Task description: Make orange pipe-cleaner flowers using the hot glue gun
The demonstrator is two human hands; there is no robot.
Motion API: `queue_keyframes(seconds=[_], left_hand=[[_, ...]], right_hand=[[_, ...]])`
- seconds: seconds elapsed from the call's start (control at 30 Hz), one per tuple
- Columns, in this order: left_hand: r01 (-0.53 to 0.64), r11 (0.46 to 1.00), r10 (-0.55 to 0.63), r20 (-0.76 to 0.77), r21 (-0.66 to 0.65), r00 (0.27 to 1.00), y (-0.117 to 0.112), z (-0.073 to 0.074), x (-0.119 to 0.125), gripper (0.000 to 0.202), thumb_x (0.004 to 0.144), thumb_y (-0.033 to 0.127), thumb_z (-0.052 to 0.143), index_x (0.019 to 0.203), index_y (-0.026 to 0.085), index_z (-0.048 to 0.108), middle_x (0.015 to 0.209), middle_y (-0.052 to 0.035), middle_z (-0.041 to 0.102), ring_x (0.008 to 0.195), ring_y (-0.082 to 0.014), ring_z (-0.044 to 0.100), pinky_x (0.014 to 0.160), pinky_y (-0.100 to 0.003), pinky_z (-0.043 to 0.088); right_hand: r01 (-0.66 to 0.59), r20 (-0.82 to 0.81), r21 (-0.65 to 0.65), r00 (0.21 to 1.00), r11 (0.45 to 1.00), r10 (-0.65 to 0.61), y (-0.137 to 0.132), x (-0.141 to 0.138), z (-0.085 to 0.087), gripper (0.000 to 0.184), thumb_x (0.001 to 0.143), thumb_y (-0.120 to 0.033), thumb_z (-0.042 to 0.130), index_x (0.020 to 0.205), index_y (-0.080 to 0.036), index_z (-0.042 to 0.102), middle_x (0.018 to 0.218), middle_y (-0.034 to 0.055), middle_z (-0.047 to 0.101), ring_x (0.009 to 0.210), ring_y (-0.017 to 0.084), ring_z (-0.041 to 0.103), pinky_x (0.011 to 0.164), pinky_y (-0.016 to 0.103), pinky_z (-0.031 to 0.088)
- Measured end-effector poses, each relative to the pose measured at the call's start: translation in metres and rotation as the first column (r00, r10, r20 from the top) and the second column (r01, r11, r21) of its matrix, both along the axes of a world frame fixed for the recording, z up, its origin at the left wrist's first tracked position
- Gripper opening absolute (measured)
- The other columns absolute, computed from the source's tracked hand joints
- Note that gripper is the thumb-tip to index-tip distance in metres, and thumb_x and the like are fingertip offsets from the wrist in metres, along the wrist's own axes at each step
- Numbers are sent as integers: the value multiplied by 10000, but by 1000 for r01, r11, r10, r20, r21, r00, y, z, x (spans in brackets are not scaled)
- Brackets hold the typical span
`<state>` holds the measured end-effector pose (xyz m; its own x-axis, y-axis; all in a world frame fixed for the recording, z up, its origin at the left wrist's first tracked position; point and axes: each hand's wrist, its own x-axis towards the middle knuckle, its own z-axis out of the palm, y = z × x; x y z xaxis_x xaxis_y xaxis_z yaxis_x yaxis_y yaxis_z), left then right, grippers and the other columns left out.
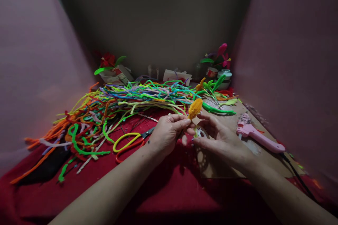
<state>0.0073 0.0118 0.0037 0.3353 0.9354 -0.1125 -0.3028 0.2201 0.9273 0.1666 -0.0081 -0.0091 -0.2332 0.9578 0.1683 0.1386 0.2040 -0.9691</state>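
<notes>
Between the thumb and fingers of my left hand (171, 130) is the lower end of an orange-yellow pipe-cleaner petal (195, 108), its fuzzy oval tip pointing up. Just right of it, my right hand (218, 133) has its fingers apart and curved, with nothing visibly gripped. Behind those fingers a white, cut-out object (201, 132) shows in part; I cannot tell what it is. Left of my left wrist lie scissors (129, 142) with one yellow and one red handle loop, their blades partly hidden by the hand.
A large heap of coloured pipe cleaners (148, 91) spreads across the back and left of the red cloth (169, 197). At right, a pink hot glue gun (260, 137) lies on a brown board (224, 168), its black cord trailing frontward. Pipe-cleaner flowers (224, 56) stand at the back.
</notes>
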Motion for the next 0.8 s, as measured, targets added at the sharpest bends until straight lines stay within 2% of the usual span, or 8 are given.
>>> queue_keyframes(seconds=[0.13, 0.2, 0.3, 0.43, 0.6, 0.7, 0.8], left_hand=[[14, 1000, -14, 40, -9, 999, -1, -2, 1, 91, 709, 173, 639, 710, 85, 614, 558, -31, 635, 430, -82, 565, 400, -161, 434], [35, 999, -34, 62, -21, 998, -1, -2, 0, 95, 703, 174, 649, 712, 84, 618, 568, -31, 634, 457, -91, 583, 423, -168, 457], [45, 998, -43, 71, -40, 997, -1, -1, -1, 98, 713, 173, 642, 690, 85, 608, 558, -34, 632, 451, -94, 587, 444, -177, 471], [39, 999, -37, 76, -29, 996, -2, 1, 0, 94, 728, 160, 622, 681, 82, 601, 553, -33, 630, 438, -89, 583, 448, -176, 471], [49, 999, -50, 46, 11, 998, -1, -1, 0, 103, 734, 181, 621, 700, 86, 605, 601, -45, 649, 456, -86, 583, 440, -169, 462], [-5, 998, 6, -15, 69, 1000, -2, -1, -1, 111, 742, 199, 615, 721, 90, 616, 595, -41, 650, 426, -78, 559, 411, -165, 435], [-55, 993, 64, -91, 106, 994, -4, 1, 0, 137, 752, 225, 606, 727, 91, 621, 560, -32, 637, 384, -69, 526, 395, -169, 413]], right_hand=[[-90, 26, -4, 996, 996, 90, -4, -3, 7, 341, 713, -176, 575, 1052, -189, 537, 957, 40, 605, 921, 185, 577, 775, 291, 475], [-115, 76, 0, 991, 993, 114, -5, -3, 10, 278, 740, -150, 518, 1011, -192, 565, 911, 24, 622, 870, 174, 588, 741, 278, 473], [-94, 193, 17, 977, 995, 89, -6, -1, 11, 227, 775, -125, 453, 937, -183, 601, 817, 6, 636, 768, 155, 591, 684, 260, 456], [-75, 264, 44, 963, 996, 61, -7, -1, 7, 216, 832, -184, 436, 897, -183, 642, 822, 6, 659, 777, 161, 600, 707, 263, 438], [-41, 221, 18, 975, 999, 36, -8, 1, 1, 232, 842, -287, 476, 847, -163, 671, 810, 39, 643, 776, 177, 597, 734, 293, 454], [2, 178, 25, 984, 1000, -6, -6, 7, 0, 235, 843, -314, 488, 808, -173, 672, 818, 41, 630, 790, 178, 590, 749, 309, 462], [70, 151, 111, 985, 991, -87, -3, 12, 5, 205, 828, -329, 523, 788, -200, 677, 870, 40, 633, 873, 195, 578, 793, 326, 456]])
